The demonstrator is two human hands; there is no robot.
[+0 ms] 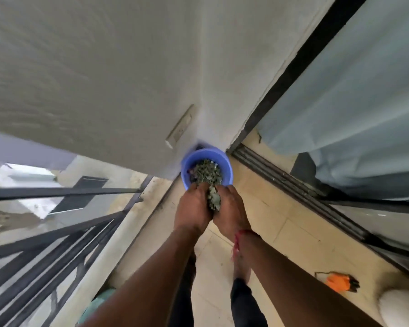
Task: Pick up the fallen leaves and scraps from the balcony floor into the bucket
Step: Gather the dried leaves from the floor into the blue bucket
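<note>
hands: left hand (192, 207) and right hand (232, 210) cupped together, holding leaves (213, 199)
bucket (224, 159): blue, leaf-filled, below hands, in wall corner

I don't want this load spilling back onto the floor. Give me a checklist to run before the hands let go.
1. Grip on the leaf clump between left hand and right hand: ok.
2. The bucket stands upright in the corner: ok.
3. Clump fully over the bucket's mouth: cannot tell; the hands overlap its near rim.
4. Room left above the leaf pile inside: cannot tell.
5. The orange object on the floor lies well clear of the drop: ok.
</note>
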